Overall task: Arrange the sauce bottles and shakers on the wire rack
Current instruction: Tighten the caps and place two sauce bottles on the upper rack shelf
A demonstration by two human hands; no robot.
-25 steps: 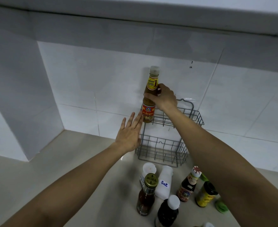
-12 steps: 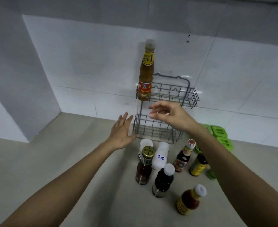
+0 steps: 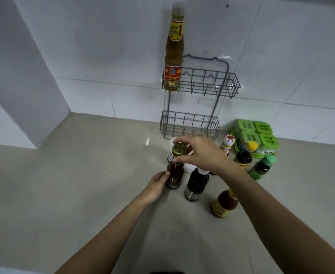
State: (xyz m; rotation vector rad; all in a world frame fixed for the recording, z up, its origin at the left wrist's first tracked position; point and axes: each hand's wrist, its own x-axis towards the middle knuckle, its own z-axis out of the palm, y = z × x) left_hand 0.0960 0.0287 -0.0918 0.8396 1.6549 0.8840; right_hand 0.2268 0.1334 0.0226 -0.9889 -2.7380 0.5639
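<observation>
A grey two-tier wire rack [image 3: 214,84] stands against the tiled wall. A tall brown sauce bottle [image 3: 173,56] stands upright in the left end of its top tier; the bottom tier holds nothing. On the counter in front, my right hand [image 3: 200,153] pinches the neck of a gold-capped red sauce bottle [image 3: 175,173] just under its cap. My left hand [image 3: 158,184] touches that bottle's lower left side. Beside it stand a dark bottle [image 3: 196,184] with a white cap and an orange-red sauce bottle [image 3: 224,203]. White shakers sit mostly hidden behind my right hand.
Right of the rack lies a green multi-lid seasoning box [image 3: 255,135] with a "Salt" label. In front of it stand a small red-and-white-capped bottle [image 3: 226,145], a yellow-capped dark bottle [image 3: 243,157] and a green bottle [image 3: 262,167]. A white wall column juts out at the left.
My right hand let go of the tall brown bottle in the top tier, came down and took the gold-capped bottle. My left hand dropped from the rack to that bottle's side.
</observation>
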